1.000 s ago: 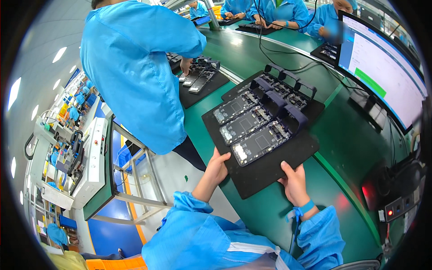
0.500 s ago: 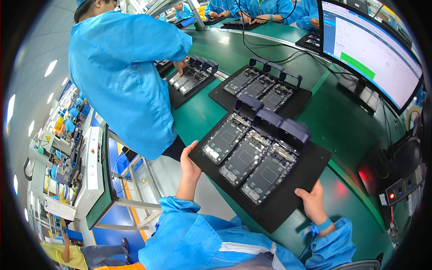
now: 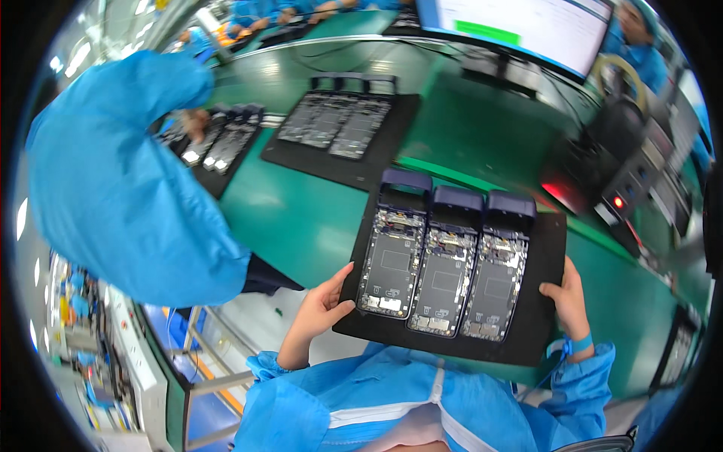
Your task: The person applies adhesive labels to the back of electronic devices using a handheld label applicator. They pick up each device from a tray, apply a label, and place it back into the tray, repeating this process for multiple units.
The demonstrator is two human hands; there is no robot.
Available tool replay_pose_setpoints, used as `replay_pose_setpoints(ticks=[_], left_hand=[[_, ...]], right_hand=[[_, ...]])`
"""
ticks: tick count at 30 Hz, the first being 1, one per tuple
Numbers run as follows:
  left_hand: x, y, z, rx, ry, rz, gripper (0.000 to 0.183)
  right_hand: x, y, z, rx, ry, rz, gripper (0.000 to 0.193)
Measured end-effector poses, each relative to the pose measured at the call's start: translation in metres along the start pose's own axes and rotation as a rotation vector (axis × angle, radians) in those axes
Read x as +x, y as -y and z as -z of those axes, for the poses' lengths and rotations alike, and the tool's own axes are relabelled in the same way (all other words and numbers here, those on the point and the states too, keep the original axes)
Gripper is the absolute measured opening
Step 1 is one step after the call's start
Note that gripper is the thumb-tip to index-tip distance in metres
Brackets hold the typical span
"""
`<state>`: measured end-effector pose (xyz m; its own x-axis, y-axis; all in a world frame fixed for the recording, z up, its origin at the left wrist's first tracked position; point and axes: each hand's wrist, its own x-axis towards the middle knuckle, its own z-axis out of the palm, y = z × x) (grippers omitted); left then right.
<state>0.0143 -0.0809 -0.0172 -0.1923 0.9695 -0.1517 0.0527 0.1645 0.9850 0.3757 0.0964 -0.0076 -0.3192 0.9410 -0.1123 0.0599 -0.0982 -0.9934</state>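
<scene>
A co-worker in a blue coat stands well left of the left grip, beside the green desk. The left grip grasps the left edge of the held black mat, thumb on top. Beyond that grip, a second black mat carries further devices. Between both grips, three open devices lie side by side on the held black mat. The right grip grasps its right edge, blue wrist strap below.

A black board bears three opened phones side by side, navy frames at their far ends.
</scene>
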Motion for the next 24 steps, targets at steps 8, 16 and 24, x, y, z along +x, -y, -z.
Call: replay_pose_setpoints(ticks=[8, 16, 24], left_hand=[[0.042, -0.026, 0.027, 0.899, -0.014, -0.485, 0.052], [0.088, -0.007, 0.020, 0.743, 0.251, -0.399, 0.063], [0.079, 0.005, 0.016, 0.580, 0.259, -0.495, 0.062]], right_hand=[[-0.055, 0.022, -0.021, -0.524, -0.512, -0.113, 0.059], [-0.089, 0.027, -0.057, -0.791, -0.367, -0.021, 0.047], [-0.087, 0.010, -0.070, -0.732, -0.440, 0.119, 0.031]])
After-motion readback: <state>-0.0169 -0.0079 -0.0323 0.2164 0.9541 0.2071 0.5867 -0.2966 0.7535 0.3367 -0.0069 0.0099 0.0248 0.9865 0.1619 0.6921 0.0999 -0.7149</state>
